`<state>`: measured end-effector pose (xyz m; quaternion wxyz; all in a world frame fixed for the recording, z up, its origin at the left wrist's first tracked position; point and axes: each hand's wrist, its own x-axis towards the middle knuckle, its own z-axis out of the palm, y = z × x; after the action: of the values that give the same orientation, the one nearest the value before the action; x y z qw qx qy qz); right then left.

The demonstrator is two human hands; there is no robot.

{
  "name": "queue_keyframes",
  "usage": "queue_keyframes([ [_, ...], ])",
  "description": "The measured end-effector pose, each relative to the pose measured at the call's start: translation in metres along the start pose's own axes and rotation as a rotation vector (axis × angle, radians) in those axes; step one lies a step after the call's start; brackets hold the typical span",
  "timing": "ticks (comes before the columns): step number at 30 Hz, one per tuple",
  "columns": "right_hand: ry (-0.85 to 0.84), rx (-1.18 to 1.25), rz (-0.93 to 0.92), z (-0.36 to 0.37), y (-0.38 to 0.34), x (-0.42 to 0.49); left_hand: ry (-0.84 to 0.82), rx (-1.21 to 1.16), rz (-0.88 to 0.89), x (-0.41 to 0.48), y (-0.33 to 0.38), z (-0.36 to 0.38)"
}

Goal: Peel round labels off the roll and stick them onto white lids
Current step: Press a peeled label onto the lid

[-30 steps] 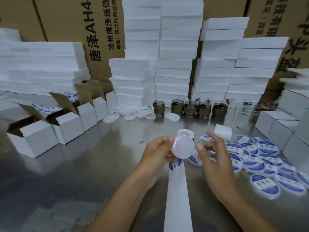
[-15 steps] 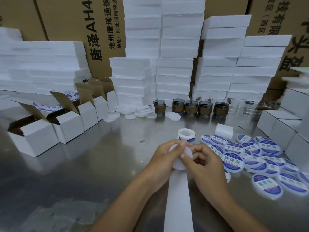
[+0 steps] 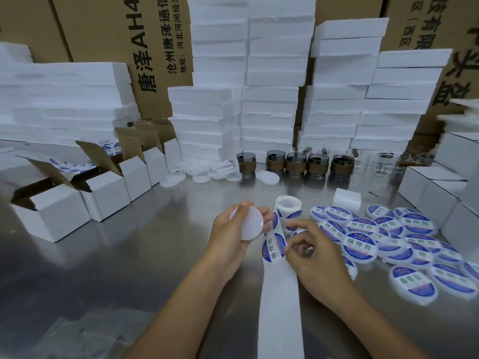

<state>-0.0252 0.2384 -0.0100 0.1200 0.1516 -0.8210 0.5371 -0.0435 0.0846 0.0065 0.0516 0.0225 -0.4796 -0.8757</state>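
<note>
Left hand [image 3: 229,239] grips a bare lid [image 3: 246,226]; at three o'clock, right hand [image 3: 315,255] pinches a label [image 3: 273,246]. Best peeled slowly.

A blank white lid [image 3: 247,223], held tilted, sits beside a blue-and-white round label [image 3: 273,246] curling on the liner strip [image 3: 280,307] at its 4 o'clock. The roll [image 3: 287,207] stands at 2 o'clock, with labelled lids [image 3: 359,244] spread at 3 o'clock.

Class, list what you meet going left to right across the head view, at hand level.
Open cartons → left hand gripping a blank lid → label → right hand pinching it → labelled lids → closed white boxes.
</note>
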Motion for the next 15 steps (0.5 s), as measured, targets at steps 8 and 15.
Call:
queue_keyframes([
  [8, 0.171, 0.387, 0.031, -0.010, -0.002, 0.008, 0.075, 0.255, 0.006, 0.000, -0.004, 0.002],
  [15, 0.180, 0.362, 0.018, -0.007, 0.001, 0.007, -0.074, 0.395, -0.011, -0.004, -0.011, 0.001],
])
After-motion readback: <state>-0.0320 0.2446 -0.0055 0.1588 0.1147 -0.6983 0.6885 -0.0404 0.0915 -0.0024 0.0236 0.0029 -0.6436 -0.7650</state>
